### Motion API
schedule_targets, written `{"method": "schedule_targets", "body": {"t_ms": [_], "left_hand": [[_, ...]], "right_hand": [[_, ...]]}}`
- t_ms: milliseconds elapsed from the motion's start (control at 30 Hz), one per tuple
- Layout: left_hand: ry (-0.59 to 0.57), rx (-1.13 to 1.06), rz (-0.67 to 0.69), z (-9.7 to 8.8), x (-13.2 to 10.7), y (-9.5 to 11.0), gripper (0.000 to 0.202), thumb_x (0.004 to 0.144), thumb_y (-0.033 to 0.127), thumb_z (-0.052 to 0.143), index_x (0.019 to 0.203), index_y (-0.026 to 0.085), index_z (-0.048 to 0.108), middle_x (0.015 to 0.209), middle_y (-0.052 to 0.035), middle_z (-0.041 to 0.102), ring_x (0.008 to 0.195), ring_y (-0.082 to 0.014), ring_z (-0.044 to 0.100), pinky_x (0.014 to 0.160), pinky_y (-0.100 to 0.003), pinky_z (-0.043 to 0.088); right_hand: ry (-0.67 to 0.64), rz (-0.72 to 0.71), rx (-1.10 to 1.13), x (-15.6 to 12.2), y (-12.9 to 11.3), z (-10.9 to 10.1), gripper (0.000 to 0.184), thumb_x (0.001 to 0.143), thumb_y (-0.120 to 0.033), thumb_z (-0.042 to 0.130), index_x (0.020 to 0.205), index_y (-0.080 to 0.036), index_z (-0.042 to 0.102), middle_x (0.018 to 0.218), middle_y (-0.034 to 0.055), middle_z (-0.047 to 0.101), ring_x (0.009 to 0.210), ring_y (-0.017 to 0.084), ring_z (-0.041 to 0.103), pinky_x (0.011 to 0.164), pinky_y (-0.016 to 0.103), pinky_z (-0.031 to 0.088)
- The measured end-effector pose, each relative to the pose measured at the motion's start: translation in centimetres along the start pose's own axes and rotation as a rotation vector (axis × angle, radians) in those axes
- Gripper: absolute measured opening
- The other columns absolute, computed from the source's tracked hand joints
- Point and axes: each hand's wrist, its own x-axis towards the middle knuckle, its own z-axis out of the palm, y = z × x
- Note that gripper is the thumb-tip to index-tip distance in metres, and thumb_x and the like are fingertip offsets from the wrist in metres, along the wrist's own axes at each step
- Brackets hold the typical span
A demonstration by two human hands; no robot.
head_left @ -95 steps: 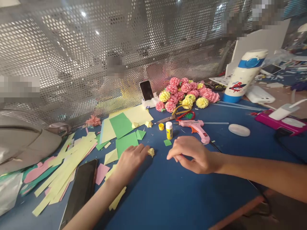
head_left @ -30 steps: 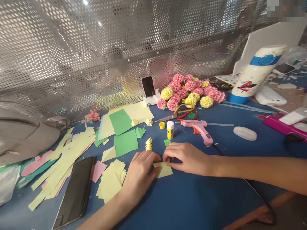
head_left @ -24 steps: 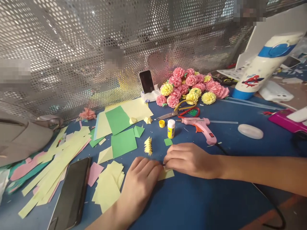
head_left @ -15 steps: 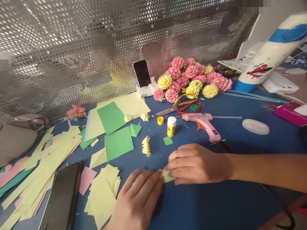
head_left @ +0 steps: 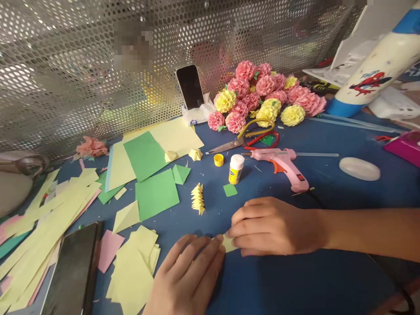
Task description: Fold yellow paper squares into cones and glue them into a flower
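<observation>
Since the earliest frame, the left hand [head_left: 188, 278] has moved off the pleated yellow piece [head_left: 197, 199], and the right hand [head_left: 271, 227] has come in beside it; the pleated piece now lies free beyond them. Both hands are at a small yellow paper [head_left: 229, 244], on the blue table [head_left: 315, 284] toward its near edge. The left fingers are extended and close together, their tips on the paper; the right fingers are bent over its other end. Thumbs are largely hidden, so whether either hand pinches or only presses cannot be told.

Left of the left hand: a stack of yellow paper [head_left: 133, 271], then a dark phone [head_left: 72, 267] lying flat. Farther out, a green sheet [head_left: 157, 194] lies left of the pleated piece. An uncapped-looking glue stick [head_left: 236, 169] stands upright beside a yellow cap [head_left: 218, 160]; the pink glue gun [head_left: 284, 166] lies to its right. Scissors [head_left: 229, 145] lie behind. Toward the far edge, pink and yellow paper flowers [head_left: 262, 96] are heaped between a propped phone [head_left: 190, 87] and a bottle [head_left: 365, 78].
</observation>
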Motion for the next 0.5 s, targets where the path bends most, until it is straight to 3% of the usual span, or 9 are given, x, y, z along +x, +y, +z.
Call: {"method": "schedule_targets", "body": {"t_ms": [233, 367, 500], "left_hand": [[-0.062, -0.083, -0.016, -0.8, 1.1, -0.6, 0.027, 0.099, 0.012, 0.048, 0.113, 0.013, 0.070, 0.117, -0.0055, 0.072, 0.104, -0.0248, 0.060, 0.099, -0.043, 0.038], [-0.064, -0.142, -0.072, -1.1, 1.4, -0.6, 0.025, 0.093, 0.010, 0.053, 0.111, 0.014, 0.070, 0.118, -0.0109, 0.067, 0.106, -0.0280, 0.056, 0.096, -0.048, 0.038], [-0.063, -0.132, -0.117, -1.5, 1.5, -0.1, 0.025, 0.092, 0.011, 0.051, 0.107, 0.016, 0.070, 0.090, -0.0099, 0.061, 0.079, -0.0224, 0.050, 0.070, -0.039, 0.039]], "right_hand": [[0.002, 0.029, 0.021, 0.0, 0.0, -0.1, 0.018, 0.100, -0.028, 0.057, 0.098, -0.016, 0.070, 0.102, -0.0011, 0.074, 0.096, 0.012, 0.063, 0.076, 0.028, 0.047], [-0.027, 0.030, -0.011, 0.1, -0.1, 0.2, 0.026, 0.101, -0.034, 0.052, 0.106, -0.015, 0.069, 0.108, 0.0026, 0.072, 0.102, 0.016, 0.059, 0.086, 0.030, 0.046], [-0.133, 0.070, -0.082, 0.6, -0.5, 0.7, 0.041, 0.100, -0.047, 0.050, 0.128, -0.020, 0.061, 0.128, 0.0051, 0.063, 0.113, 0.023, 0.053, 0.094, 0.038, 0.043]]}}
